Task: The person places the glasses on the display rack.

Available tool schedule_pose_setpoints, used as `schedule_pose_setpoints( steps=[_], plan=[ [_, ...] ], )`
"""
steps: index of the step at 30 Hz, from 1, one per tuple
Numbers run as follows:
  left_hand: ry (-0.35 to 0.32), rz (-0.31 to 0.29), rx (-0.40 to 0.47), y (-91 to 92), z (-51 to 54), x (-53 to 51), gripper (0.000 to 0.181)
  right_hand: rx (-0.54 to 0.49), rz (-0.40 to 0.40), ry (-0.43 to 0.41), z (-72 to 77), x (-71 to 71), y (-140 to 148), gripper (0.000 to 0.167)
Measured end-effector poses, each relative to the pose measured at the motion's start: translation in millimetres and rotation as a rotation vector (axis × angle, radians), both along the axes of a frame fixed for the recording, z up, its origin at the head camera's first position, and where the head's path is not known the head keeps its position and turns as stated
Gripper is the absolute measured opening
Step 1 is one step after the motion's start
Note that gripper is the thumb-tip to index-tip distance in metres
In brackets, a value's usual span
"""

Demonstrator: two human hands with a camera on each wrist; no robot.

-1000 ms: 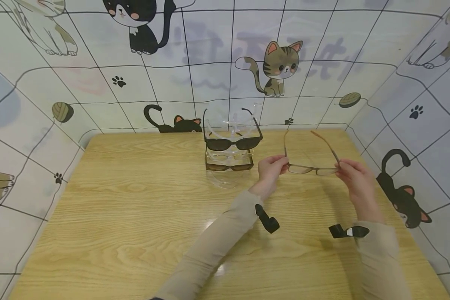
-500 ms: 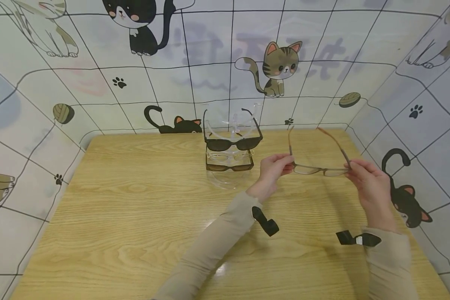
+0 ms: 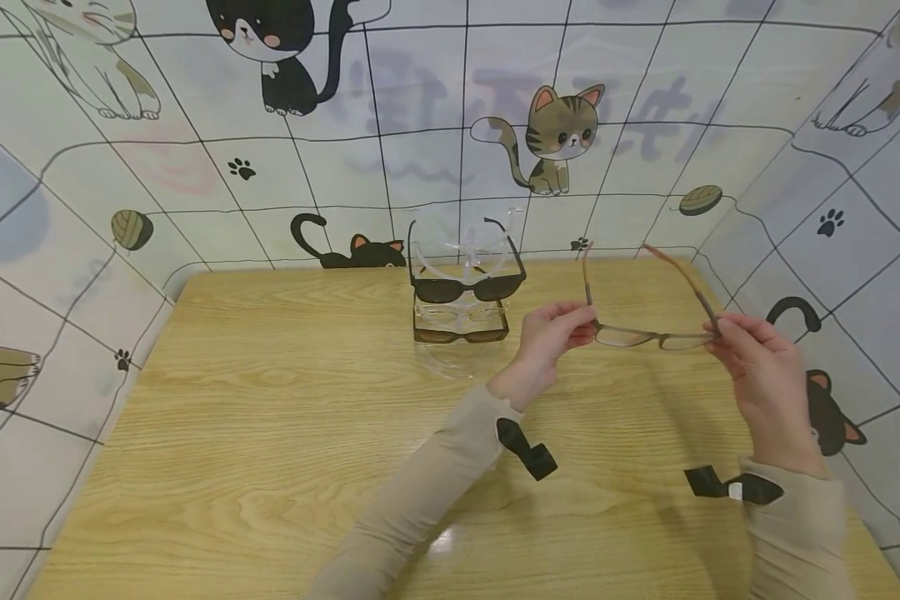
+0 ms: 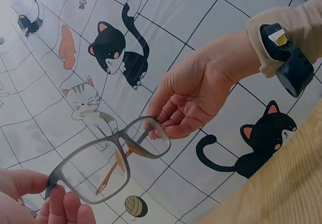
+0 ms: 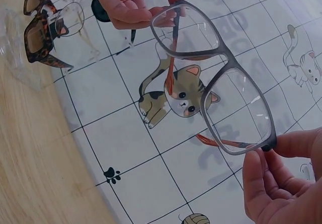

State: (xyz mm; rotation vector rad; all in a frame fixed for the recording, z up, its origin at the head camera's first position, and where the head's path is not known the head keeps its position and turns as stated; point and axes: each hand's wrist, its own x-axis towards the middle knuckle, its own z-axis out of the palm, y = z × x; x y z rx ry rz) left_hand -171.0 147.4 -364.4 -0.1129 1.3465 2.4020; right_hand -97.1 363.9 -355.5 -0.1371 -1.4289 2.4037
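Note:
A pair of eyeglasses with a grey frame, clear lenses and orange-brown temple tips is held in the air above the table's right side, temples unfolded and pointing away. My left hand pinches the frame at its left hinge corner. At the right hinge corner, my right hand grips it between thumb and fingers. The right wrist view shows both lenses closely, with the right hand at the near corner. In the left wrist view, the left hand's fingers hold one end of the eyeglasses.
Left of my hands, a clear display stand carries black sunglasses, thin-rimmed glasses and brown-lensed sunglasses. The wood-grain table meets cat-printed walls at the back and sides.
Both hands have carried the eyeglasses to the right, and my right hand has shifted farther than the left. The stand and its glasses have stayed in place.

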Motion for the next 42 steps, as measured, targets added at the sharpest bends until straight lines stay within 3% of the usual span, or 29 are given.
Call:
schedule_pose_setpoints(
  steps=[15,27,33,42],
  plan=[
    [0.037,0.002,0.067,-12.4,21.0,6.1,0.004,0.049,-0.051,-0.023,19.8,0.5,-13.0,0.009],
    [0.071,0.007,0.078,-30.7,36.1,7.6,0.005,0.014,-0.008,0.028,31.7,-5.6,-25.6,0.008],
    [0.089,0.045,0.088,-38.5,43.6,8.5,0.009,0.018,0.019,0.046,37.1,-8.3,-32.4,0.008],
    [0.119,0.07,0.086,-55.4,47.9,7.1,0.008,0.003,0.039,0.064,44.5,-17.9,-48.2,0.009]
  ],
)
